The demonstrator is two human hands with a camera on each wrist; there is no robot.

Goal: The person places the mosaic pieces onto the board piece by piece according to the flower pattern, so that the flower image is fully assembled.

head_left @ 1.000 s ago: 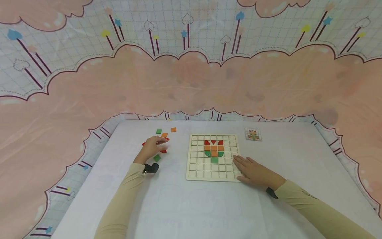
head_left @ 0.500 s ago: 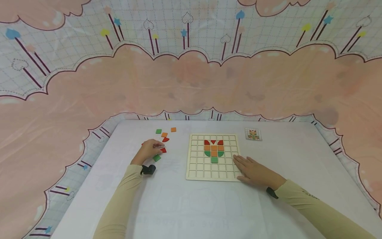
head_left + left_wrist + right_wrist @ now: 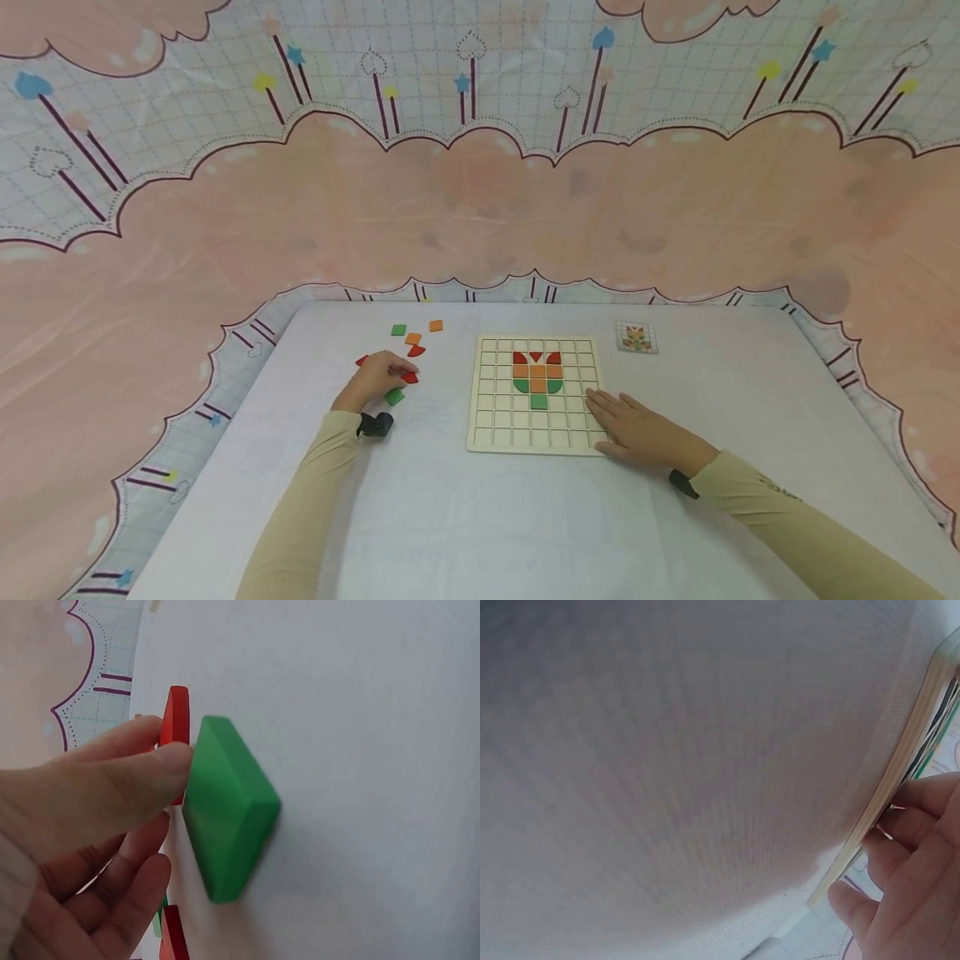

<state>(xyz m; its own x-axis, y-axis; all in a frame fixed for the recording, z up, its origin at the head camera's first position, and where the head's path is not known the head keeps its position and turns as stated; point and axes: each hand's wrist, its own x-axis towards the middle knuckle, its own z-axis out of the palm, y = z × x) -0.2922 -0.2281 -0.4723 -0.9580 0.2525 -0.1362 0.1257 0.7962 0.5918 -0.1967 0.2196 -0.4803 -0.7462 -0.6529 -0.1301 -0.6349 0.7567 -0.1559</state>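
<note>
My left hand (image 3: 373, 380) is at a loose group of coloured tiles left of the board. Its thumb and index finger pinch a red tile (image 3: 177, 712) with a curved edge, while the other fingers curl loosely below. Just in front of that hand lies a green square tile (image 3: 229, 806). My right hand (image 3: 637, 429) rests on the right edge of a pale wooden grid board (image 3: 495, 435), its fingers extended. A tulip-like pattern of red, orange and green tiles (image 3: 537, 379) fills some squares of the board.
Behind the left hand lie another red tile (image 3: 416, 351), two orange squares (image 3: 437, 326) and a green square (image 3: 399, 330). One more red tile (image 3: 362, 361) peeks out at its left. A small pattern card (image 3: 637, 337) lies beyond the board's right corner.
My left hand has drawn back slightly, uncovering a red tile behind it, and its spread thumb and fingers have closed on the nearer red tile. My right hand stays on the board.
</note>
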